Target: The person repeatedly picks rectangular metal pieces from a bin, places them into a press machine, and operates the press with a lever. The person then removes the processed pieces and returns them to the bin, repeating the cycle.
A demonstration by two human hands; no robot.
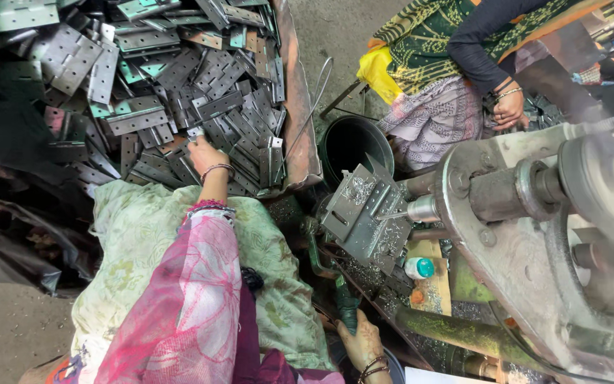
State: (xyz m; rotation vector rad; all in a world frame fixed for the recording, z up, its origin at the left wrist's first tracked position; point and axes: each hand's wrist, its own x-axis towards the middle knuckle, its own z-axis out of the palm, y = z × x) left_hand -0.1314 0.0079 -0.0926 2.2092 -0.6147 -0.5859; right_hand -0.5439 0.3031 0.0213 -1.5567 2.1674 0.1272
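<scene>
Hinges point(179, 92), flat grey steel leaves punched with rows of screw holes, lay heaped in a rusty tray point(298, 128), some of them tinted green or dulled with rust. The left hand point(204, 153) reached into the near edge of that heap, its fingers closed on one small hinge plate point(195, 133), probably to lift a single piece free of the tangle. Right of the tray stood a drilling machine point(534, 213) whose spindle point(421, 208) pointed at a metal jig plate point(364, 217) littered with bright swarf. Below the jig, the right hand point(362, 343) wrapped its fingers around a dark green lever handle point(346, 302), seemingly kept there so the machine could be worked without looking. A dark bucket point(353, 142) sat between tray and machine. Beyond the bucket a second person's hand point(509, 108) rested near more metal parts.
</scene>
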